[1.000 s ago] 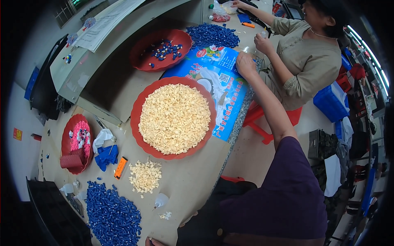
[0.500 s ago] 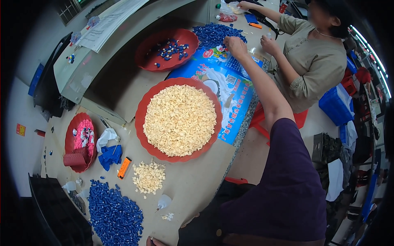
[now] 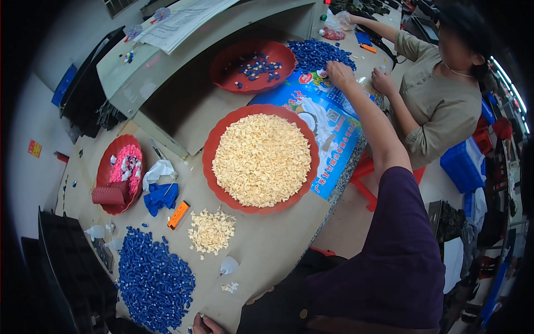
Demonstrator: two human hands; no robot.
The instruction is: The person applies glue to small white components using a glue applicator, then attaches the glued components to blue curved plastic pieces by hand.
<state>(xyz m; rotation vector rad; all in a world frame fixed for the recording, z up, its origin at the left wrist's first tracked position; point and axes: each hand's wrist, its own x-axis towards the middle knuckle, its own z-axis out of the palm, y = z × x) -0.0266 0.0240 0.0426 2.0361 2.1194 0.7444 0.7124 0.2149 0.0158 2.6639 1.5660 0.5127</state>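
My right arm, in a dark purple sleeve, stretches to the far end of the table. There my right hand (image 3: 340, 75) is at the near edge of a pile of small blue pieces (image 3: 317, 54), above a blue printed sheet (image 3: 334, 146). Its fingers are curled together, and whatever they hold is hidden. Low in the picture, my left hand (image 3: 207, 325) shows only in part, fingers pinched, beside a larger heap of small blue pieces (image 3: 153, 281). What is in that pinch is too small to make out. Between the hands stands a red scalloped tray (image 3: 214, 192) full of cream-coloured bits (image 3: 261, 158).
Another person (image 3: 445, 94) works at the right, one hand at a plastic bag. A red bowl (image 3: 222, 80) holds some blue pieces; another tray (image 3: 104, 172) holds pink ones. An orange cutter (image 3: 178, 215), a small cream pile (image 3: 212, 231) and a squeeze bottle (image 3: 228, 265) lie nearer.
The whole view has shifted, so the table things sit farther right. My right hand remains by the far blue pile; more of my left hand shows at the lower edge.
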